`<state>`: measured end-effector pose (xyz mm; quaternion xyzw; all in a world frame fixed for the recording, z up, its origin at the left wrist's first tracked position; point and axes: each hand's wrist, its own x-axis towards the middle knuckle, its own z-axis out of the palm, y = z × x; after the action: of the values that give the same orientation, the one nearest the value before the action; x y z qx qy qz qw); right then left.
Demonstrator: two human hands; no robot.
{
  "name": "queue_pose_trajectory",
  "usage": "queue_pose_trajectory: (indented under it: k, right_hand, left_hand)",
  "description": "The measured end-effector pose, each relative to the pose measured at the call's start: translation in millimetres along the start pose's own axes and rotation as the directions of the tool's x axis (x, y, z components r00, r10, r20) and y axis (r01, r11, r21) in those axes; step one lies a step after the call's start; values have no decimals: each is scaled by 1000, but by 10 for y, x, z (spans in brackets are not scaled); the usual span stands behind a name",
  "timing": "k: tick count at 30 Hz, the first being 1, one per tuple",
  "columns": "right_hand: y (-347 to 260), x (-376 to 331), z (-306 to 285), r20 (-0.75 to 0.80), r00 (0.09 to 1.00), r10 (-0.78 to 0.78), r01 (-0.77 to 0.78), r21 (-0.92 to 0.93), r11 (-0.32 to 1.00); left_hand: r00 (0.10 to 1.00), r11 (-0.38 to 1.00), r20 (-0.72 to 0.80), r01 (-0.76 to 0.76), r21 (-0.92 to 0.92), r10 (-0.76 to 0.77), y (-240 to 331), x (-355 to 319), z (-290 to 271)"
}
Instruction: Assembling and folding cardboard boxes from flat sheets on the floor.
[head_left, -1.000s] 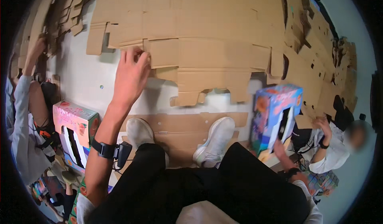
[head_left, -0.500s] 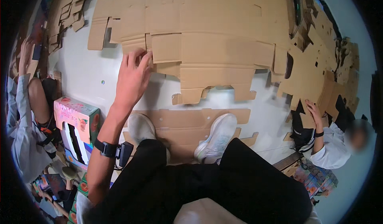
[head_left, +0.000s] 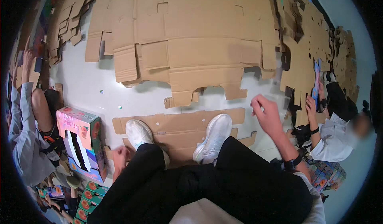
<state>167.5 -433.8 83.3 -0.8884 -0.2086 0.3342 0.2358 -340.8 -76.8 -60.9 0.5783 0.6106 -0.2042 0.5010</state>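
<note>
A large flattened cardboard box [head_left: 207,50], brown side up, lies on the floor in front of me, with slotted flaps along its near edge. My right hand [head_left: 265,111] is raised to the right of that edge, apart from the cardboard. Its fingers are curled in and nothing shows in them. Low beside my left thigh is my left hand [head_left: 119,157], smeared by motion and partly hidden by the leg, so its grip is unclear. Under my white shoes [head_left: 213,138] lies another flat cardboard piece [head_left: 179,129].
A pink and green printed carton [head_left: 79,128] stands at the left, with several green boxes [head_left: 91,198] below it. A person in a pale sleeve [head_left: 26,120] is at the far left. At the right, another person's hand [head_left: 311,107] touches cardboard sheets [head_left: 303,56]. More flattened cardboard [head_left: 72,16] lies far left.
My left hand has let go of the cardboard's near-left flaps and drawn back to my thigh. My right hand has come into view. The near-left flaps now lie spread outward.
</note>
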Motion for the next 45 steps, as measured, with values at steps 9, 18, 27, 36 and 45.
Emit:
queue_pose_trajectory:
  k: [9,18,27,36,45]
  right_hand:
    - [1908,-1959,1887,80,840,537,-518,-180,836]
    - [980,-1363,1654,-18,938,346,-341,134,931]
    - [-60,-1063,1059,-35,999,37,-29,208,978]
    - [1544,-2665,2572,77,845,529,-535,105,839]
    - [2240,-3221,3061,75,800,595,-598,168,784]
  left_hand:
    - [703,949,709,257,-181,-55,552,-408,1882]
    - [537,953,841,211,-218,74,1666,-900,3031]
    - [577,978,809,80,-191,111,1373,-928,2590]
    - [755,985,645,-6,-174,119,312,-626,1370]
    - [955,989,296,16,-144,28,-1020,-528,301]
